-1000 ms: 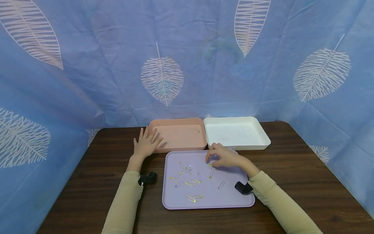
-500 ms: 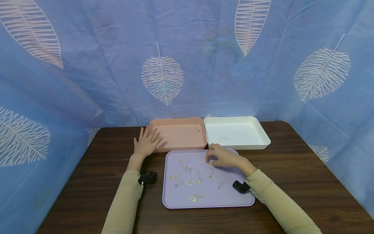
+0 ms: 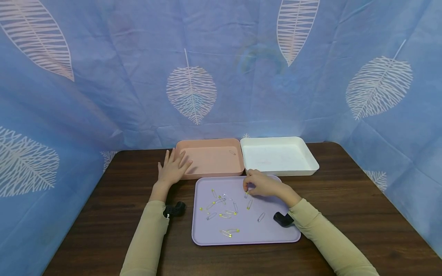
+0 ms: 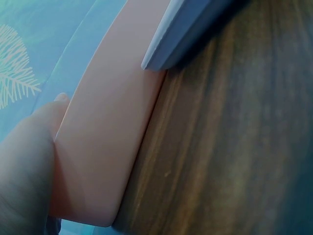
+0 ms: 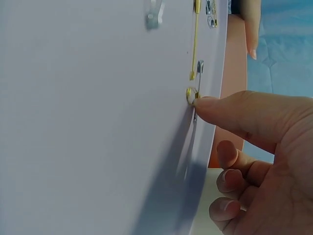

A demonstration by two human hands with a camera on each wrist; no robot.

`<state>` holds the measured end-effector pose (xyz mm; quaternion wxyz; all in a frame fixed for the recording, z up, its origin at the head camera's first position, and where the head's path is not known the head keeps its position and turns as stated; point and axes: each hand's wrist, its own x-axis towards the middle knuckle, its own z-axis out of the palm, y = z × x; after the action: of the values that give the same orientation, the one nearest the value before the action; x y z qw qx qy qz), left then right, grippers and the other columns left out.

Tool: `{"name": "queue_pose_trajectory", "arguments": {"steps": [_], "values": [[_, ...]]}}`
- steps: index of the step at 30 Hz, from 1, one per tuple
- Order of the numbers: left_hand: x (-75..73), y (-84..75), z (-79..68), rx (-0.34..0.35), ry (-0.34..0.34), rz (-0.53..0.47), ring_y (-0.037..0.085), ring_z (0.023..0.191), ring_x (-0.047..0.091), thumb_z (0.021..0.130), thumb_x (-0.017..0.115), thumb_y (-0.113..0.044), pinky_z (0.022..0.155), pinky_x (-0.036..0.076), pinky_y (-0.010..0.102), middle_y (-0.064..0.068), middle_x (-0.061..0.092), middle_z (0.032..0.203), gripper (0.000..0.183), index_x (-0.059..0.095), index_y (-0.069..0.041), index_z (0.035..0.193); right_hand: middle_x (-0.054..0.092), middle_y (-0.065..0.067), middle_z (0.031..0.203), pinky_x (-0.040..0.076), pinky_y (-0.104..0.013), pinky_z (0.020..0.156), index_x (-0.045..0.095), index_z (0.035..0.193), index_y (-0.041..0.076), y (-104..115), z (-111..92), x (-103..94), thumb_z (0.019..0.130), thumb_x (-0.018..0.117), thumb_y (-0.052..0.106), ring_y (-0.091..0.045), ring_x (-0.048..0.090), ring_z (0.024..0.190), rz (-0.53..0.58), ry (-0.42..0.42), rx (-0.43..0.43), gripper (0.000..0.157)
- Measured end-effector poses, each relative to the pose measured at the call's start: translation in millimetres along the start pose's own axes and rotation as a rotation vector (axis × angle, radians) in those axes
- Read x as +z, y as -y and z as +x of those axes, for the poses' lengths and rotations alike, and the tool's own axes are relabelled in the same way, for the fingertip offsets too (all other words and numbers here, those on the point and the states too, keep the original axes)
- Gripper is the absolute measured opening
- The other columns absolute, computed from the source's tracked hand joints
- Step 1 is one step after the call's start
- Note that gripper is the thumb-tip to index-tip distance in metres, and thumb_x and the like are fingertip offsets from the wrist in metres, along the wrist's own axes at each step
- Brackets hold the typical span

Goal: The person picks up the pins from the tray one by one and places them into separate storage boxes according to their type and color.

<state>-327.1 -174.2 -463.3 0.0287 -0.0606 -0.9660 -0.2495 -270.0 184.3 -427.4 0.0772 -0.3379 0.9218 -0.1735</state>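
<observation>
Right hand (image 3: 265, 185) pinches pin (image 5: 189, 93) near tray's far rim (image 3: 221, 177).

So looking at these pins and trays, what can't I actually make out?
- Right wrist view: part of the gold pin in the right grip, covered by the thumb.
- Right wrist view: the silver pin, blurred and cut off by the top edge.
- Left wrist view: the pink tray's floor, behind its wall; most of the left grip, past the left edge.
- Head view: whether the scattered pins are fastened, too small.
</observation>
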Motion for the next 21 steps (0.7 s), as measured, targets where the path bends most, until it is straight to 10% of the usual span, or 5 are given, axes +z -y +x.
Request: {"name": "queue_pose_trajectory", "arguments": {"steps": [21], "values": [[0.4,-0.2,0.0,-0.002,0.001,0.005,0.037,0.152,-0.006,0.092,0.032,-0.074,0.108,0.002,0.077,0.011,0.002,0.166,0.079,0.024,-0.028,0.156,0.049,0.002,0.089,0.037,-0.027,0.076,0.064,0.074,0.017,-3.1,-5.0,-5.2,0.075,0.070,0.007,-0.013,0.041,0.085,-0.058,0.025,0.037,0.012]]}}
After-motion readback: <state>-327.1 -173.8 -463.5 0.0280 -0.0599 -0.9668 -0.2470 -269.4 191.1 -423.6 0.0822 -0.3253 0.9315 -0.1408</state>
